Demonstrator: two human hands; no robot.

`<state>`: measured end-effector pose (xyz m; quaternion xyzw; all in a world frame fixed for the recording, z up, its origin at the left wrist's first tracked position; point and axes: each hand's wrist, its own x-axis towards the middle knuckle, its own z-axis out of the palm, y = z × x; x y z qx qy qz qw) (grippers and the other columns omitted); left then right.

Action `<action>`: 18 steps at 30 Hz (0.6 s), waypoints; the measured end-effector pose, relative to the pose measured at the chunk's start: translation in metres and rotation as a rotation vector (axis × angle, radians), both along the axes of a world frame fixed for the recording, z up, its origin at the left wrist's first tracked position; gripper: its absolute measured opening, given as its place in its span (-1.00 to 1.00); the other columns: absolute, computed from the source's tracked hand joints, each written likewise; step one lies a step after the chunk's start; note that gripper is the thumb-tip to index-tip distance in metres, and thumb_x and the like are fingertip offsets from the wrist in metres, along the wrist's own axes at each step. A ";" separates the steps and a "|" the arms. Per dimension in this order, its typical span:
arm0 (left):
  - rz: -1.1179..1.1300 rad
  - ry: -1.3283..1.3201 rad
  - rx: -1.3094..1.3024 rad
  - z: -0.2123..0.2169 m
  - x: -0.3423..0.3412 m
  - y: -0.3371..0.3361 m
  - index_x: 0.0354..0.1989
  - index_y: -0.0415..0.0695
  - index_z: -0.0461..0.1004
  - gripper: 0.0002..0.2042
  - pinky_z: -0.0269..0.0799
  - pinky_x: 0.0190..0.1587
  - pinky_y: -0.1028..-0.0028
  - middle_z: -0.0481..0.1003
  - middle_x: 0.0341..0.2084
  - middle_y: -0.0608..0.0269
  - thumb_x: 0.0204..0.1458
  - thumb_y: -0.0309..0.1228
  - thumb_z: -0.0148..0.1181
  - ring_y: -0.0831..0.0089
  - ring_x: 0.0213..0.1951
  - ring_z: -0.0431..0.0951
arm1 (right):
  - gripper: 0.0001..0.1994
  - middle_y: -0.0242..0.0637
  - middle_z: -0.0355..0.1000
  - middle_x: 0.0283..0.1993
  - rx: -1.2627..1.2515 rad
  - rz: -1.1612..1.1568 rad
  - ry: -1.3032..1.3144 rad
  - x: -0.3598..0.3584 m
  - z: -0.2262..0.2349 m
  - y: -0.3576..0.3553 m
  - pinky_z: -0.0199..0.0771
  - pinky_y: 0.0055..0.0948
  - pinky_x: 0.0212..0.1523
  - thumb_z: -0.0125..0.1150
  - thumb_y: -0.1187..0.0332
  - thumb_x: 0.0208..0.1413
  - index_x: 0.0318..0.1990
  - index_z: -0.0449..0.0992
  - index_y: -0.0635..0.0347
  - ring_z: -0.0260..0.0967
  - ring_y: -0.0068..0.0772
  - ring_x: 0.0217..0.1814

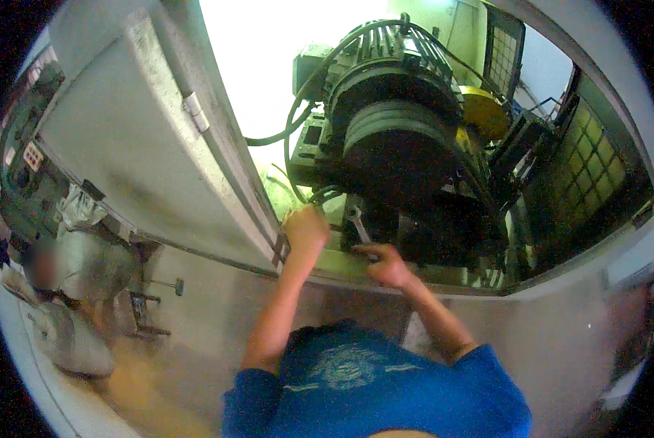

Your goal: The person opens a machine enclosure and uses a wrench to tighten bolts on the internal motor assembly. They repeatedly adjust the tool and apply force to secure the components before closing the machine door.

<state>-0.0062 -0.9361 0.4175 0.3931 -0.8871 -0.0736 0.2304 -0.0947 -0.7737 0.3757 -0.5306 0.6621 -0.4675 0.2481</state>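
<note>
A combination wrench (360,225) slants up from my right hand (390,267), whose fingers are closed round its lower end. The wrench head reaches into the dark space below a large motor (385,80) with a grooved pulley (396,135). To the left, my left hand (307,228) is closed at the lower left corner of the cabinet opening, just under a loop of black cable (327,196). Its fingers face away, so whatever they grip is hidden. Shadow hides what the wrench head meets.
An open grey metal door (133,146) stands on the left, its hinge (195,112) on the cabinet frame. Behind the motor is a yellow wheel (484,111); a mesh-windowed panel (586,157) is at right. Another person (97,266) bends at far left beside a filled sack (68,339).
</note>
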 end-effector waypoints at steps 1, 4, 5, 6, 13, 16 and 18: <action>0.010 -0.002 -0.026 -0.002 -0.001 0.000 -0.71 -0.21 0.37 -0.84 0.21 -0.21 0.33 0.37 -0.72 0.01 -0.29 -0.40 -0.09 0.17 -0.55 0.40 | -0.54 -0.12 0.33 -0.32 -0.010 0.006 -0.019 -0.001 -0.001 0.000 0.25 -0.48 -0.34 0.05 0.45 -0.49 -0.22 0.34 0.22 0.28 -0.38 -0.36; 0.029 0.007 -0.049 -0.002 -0.006 0.002 -0.71 -0.22 0.36 -0.81 0.23 -0.29 0.29 0.37 -0.72 -0.01 -0.26 -0.37 -0.09 0.15 -0.56 0.40 | -0.56 -0.10 0.32 -0.35 -0.058 0.017 0.055 -0.009 -0.019 -0.004 0.25 -0.45 -0.34 0.06 0.40 -0.49 -0.25 0.36 0.20 0.27 -0.30 -0.38; 0.033 0.013 -0.050 -0.002 -0.009 0.003 -0.71 -0.23 0.36 -0.80 0.24 -0.32 0.28 0.36 -0.73 -0.02 -0.26 -0.36 -0.09 0.14 -0.56 0.39 | -0.57 -0.09 0.32 -0.37 -0.079 0.018 0.101 -0.012 -0.024 -0.005 0.25 -0.44 -0.34 0.06 0.39 -0.49 -0.26 0.36 0.20 0.26 -0.27 -0.38; 0.024 -0.008 -0.061 -0.002 -0.003 0.002 -0.68 -0.22 0.35 -0.82 0.25 -0.38 0.27 0.36 -0.72 0.00 -0.26 -0.35 -0.07 0.14 -0.56 0.38 | -0.58 -0.10 0.31 -0.34 0.035 0.025 0.055 -0.005 -0.015 -0.007 0.26 -0.45 -0.31 0.03 0.42 -0.46 -0.25 0.36 0.22 0.27 -0.29 -0.35; -0.029 0.029 -0.021 0.002 0.003 0.001 -0.66 -0.23 0.34 -0.82 0.25 -0.51 0.25 0.34 -0.71 0.01 -0.28 -0.34 0.00 0.12 -0.56 0.36 | -0.60 -0.06 0.26 -0.28 0.193 -0.009 0.052 -0.005 -0.014 -0.021 0.24 -0.41 -0.24 0.04 0.37 -0.47 -0.28 0.37 0.18 0.22 -0.22 -0.26; -0.040 0.047 -0.004 0.004 0.002 0.003 -0.68 -0.25 0.33 -0.80 0.25 -0.51 0.24 0.33 -0.72 0.01 -0.27 -0.33 0.00 0.11 -0.56 0.35 | -0.59 -0.04 0.22 -0.26 0.167 0.028 0.064 -0.015 -0.039 -0.032 0.21 -0.38 -0.19 0.06 0.33 -0.49 -0.28 0.38 0.10 0.17 -0.15 -0.22; -0.042 0.052 -0.005 0.002 0.002 0.002 -0.69 -0.25 0.33 -0.78 0.25 -0.51 0.24 0.33 -0.72 0.00 -0.26 -0.32 -0.01 0.10 -0.57 0.36 | -0.59 -0.06 0.25 -0.28 0.138 0.032 0.110 -0.017 -0.040 -0.038 0.21 -0.39 -0.21 0.03 0.36 -0.49 -0.28 0.38 0.14 0.20 -0.18 -0.25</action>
